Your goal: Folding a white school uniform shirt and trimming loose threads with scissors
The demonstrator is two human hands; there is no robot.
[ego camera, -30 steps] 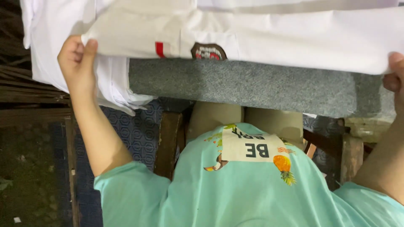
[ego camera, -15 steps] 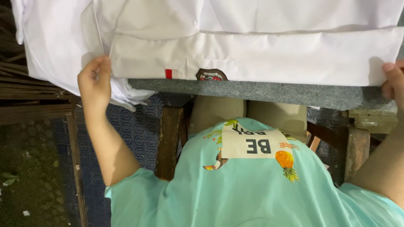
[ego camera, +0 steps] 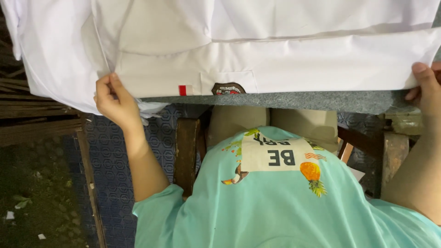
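Your left hand (ego camera: pixel 115 98) has moved inward along the edge of the white shirt (ego camera: pixel 275 59), and its fingers pinch the fold. Your right hand (ego camera: pixel 425 87) clamps the opposite corner. Between both grips, the shirt lies flat on the grey board (ego camera: pixel 321 101).

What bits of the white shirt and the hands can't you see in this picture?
Head view only:
- White shirt: its top and left side are cut off by the picture's edges.
- Right hand: mostly cut off by the right edge; only a thumb and part of the hand show.
- Left hand: its fingertips are tucked into the cloth.
- Grey padded board: mostly covered by the shirt.
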